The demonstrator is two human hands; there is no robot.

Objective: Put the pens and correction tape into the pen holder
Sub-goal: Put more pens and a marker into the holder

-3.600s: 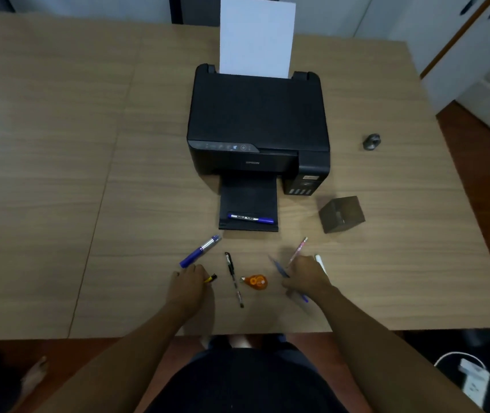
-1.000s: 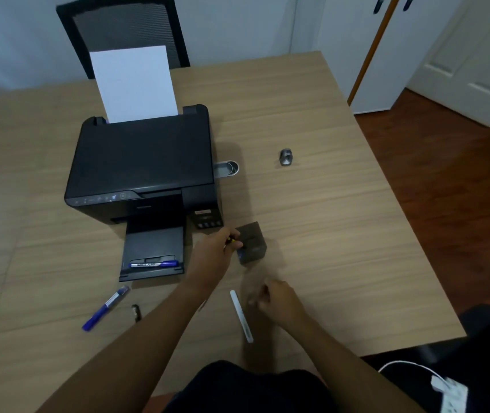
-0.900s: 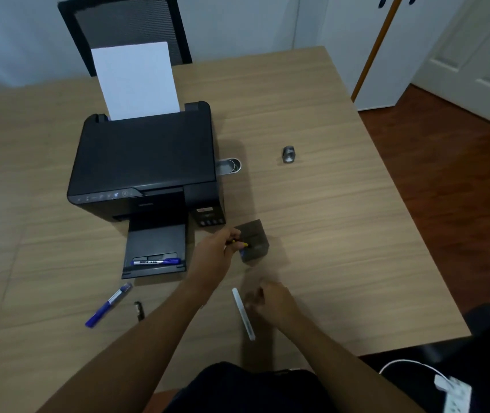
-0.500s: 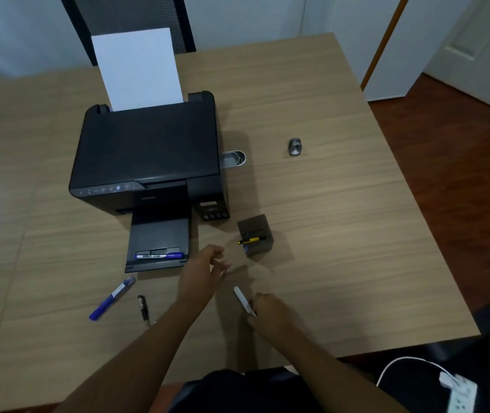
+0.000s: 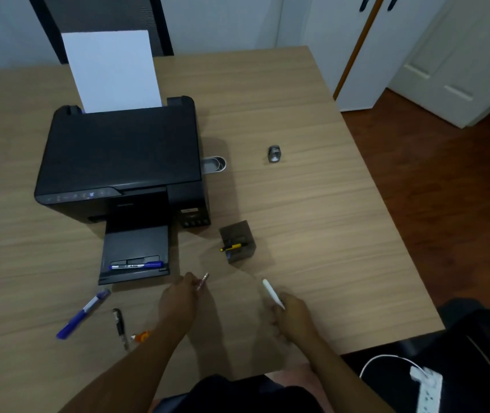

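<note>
The dark square pen holder (image 5: 239,234) stands right of the printer tray, with a yellow-and-black pen (image 5: 232,247) and a blue one inside. My left hand (image 5: 178,302) pinches a pink pen (image 5: 202,281) just above the table. My right hand (image 5: 291,315) grips a white pen (image 5: 270,292), tip pointing away. A blue pen (image 5: 84,312), a black pen (image 5: 119,324) and the orange correction tape (image 5: 142,336) lie at the near left. A blue marker (image 5: 136,266) rests on the printer's output tray.
A black printer (image 5: 121,162) with an upright sheet of paper takes up the left middle of the wooden table (image 5: 312,219). A small metal tin (image 5: 215,165) sits by its right side, a grey object (image 5: 274,154) farther right. A chair stands behind the table.
My left hand dropped the yellow-and-black pen into the holder, drew back toward me and closed on the pink pen. My right hand took hold of the white pen.
</note>
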